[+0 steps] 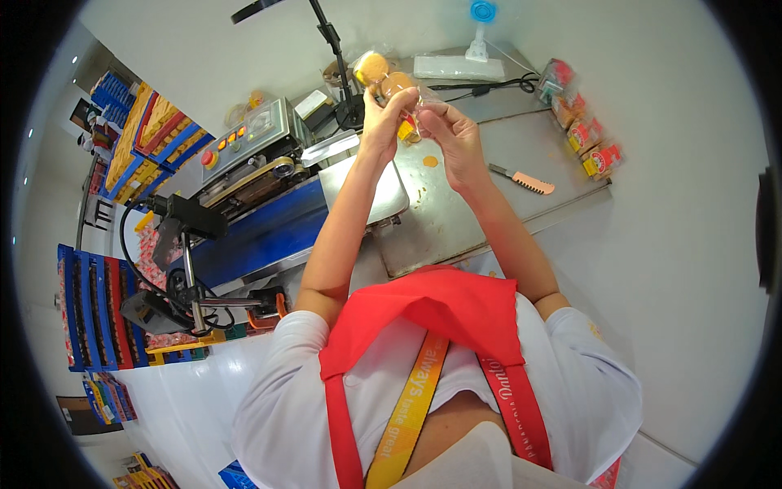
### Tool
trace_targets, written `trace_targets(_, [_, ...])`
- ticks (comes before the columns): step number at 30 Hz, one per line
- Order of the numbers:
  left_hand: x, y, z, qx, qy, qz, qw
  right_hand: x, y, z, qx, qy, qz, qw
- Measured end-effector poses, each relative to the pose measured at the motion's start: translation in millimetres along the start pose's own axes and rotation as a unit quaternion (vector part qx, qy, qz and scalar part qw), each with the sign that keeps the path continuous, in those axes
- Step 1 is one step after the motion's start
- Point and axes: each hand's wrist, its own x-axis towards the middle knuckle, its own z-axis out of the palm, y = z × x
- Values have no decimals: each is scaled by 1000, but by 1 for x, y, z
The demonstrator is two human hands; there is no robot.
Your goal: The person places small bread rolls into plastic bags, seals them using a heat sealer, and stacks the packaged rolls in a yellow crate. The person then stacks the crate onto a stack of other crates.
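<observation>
Over the far part of the steel worktable, both hands hold up a clear plastic bag of round golden buns [372,68]. My left hand [383,122] is closed round the bag just below the buns, thumb on top. On the bag's right side, my right hand [456,143] has its fingers closed on the clear film; the exact pinch point is partly hidden. A yellow and red printed part of the bag shows between the hands. Right of my right forearm, a serrated knife [529,181] with an orange blade lies on the steel worktable [440,220].
At the left is a sealing machine [261,138] with a blue conveyor belt [261,232]. A black stand [330,41] rises behind the hands. Packaged breads [582,134] line the table's right side. A small blue fan [483,11] and black cable [489,85] sit at the back.
</observation>
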Motion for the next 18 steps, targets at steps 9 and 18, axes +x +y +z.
trace_targets(9, [6, -11, -1, -131, -18, -35, 991, 17, -12, 0, -85, 29, -106, 990])
trace_targets(18, [-17, -21, -46, 279, 305, 134, 900, 60, -54, 27, -433, -165, -353, 813])
